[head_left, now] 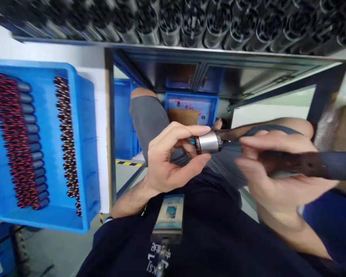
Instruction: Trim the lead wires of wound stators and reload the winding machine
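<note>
My left hand (173,161) is closed around a small motor stator (209,142), gripping it between thumb and fingers above my lap. It has a smooth silver body, copper winding at the end near my palm and a black part at the other end. To the right, my right hand (279,173) is closed on a dark tool (311,164) with a brown-black shaft. This hand is blurred, and the kind of tool cannot be made out. The tool and the stator are apart.
On the left stands a blue tray (88,154) holding rows of wound parts (14,142), some red and black, others copper coloured (67,142). Several silver and black cylinders (193,23) line the shelf ahead. Below lies another blue bin (192,95) containing a piece of cardboard (184,116).
</note>
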Demonstrator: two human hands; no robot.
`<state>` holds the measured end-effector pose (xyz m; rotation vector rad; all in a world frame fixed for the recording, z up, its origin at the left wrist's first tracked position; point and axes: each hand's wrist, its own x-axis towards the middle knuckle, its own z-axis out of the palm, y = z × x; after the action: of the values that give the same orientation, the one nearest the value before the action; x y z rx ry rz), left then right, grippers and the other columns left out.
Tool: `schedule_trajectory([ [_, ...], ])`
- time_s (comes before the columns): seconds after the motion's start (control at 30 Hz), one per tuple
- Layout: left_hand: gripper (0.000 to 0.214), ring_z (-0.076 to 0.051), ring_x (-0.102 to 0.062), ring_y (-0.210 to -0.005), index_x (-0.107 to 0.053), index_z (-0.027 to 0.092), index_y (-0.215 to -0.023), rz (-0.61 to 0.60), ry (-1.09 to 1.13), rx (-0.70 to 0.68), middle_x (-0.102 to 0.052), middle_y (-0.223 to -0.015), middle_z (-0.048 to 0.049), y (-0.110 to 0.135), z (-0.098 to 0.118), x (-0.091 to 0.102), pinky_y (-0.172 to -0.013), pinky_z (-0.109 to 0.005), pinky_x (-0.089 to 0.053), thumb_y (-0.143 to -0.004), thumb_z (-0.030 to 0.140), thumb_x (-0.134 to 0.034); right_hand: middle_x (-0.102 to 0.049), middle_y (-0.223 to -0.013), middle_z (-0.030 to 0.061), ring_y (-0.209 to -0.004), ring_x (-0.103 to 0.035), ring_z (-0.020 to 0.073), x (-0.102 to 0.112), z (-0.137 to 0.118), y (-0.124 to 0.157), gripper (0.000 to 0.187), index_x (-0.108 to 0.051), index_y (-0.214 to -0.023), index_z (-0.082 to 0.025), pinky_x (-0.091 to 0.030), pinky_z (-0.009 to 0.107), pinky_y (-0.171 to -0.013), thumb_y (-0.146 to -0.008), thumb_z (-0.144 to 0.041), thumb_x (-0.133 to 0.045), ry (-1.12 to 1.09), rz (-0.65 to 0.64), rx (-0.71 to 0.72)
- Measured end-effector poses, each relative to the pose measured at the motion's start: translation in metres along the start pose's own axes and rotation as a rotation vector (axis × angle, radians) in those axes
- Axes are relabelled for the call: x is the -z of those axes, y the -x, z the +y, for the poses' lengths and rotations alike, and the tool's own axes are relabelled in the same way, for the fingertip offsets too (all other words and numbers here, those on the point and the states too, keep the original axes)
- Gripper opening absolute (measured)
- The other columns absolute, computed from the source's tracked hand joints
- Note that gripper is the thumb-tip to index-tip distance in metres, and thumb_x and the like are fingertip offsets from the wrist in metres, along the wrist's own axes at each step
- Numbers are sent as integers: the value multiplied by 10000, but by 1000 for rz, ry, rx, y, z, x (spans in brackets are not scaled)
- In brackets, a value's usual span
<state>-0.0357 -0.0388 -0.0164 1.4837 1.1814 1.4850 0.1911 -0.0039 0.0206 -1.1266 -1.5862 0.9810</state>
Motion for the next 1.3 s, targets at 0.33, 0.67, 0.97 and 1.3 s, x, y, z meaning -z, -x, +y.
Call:
schedule_trajectory([
  [0.33, 396, -125, -741, -807, -891, 339, -1448, -116, -156, 31, -837, -1211, -14, -13, 13, -1, -725, -279, -718, -1076, 226, -963, -862, -933, 16, -745, -753, 223, -18, -4, -5, 93, -919, -1057, -331, -547, 400, -609, -1073, -247, -956, 92, 23, 6],
  [0.67, 433, -165, -840, -984, -903, 333, -1470, -91, 64, 169, -767, -1282, -38, -5, 8, -9, -875, -305, -817, -1073, 166, -952, -805, -861, 1, -684, -673, 185, -24, -10, -9, 80, -887, -1001, -286, -576, 414, -656, -1040, -244, -943, 106, 65, -13],
  [0.97, 256, -220, -950, -1199, -852, 364, -1320, 85, 472, 384, -840, -1441, -4, 2, -10, -10, -915, -326, -866, -1189, 571, -926, -767, -959, 7, -749, -691, 179, -34, -18, -7, 85, -881, -1183, -303, -619, 388, -699, -1120, -260, -844, 99, 35, -80],
  [1.3, 342, -331, -888, -1442, -795, 454, -1403, 149, 107, 298, -816, -1501, -8, 9, -9, 2, -985, -518, -885, -1214, 738, -825, -873, -1088, 3, -872, -818, 191, -1, -8, 5, 371, -852, -1383, -279, -691, 345, -846, -1066, -100, -777, 250, -434, -107],
])
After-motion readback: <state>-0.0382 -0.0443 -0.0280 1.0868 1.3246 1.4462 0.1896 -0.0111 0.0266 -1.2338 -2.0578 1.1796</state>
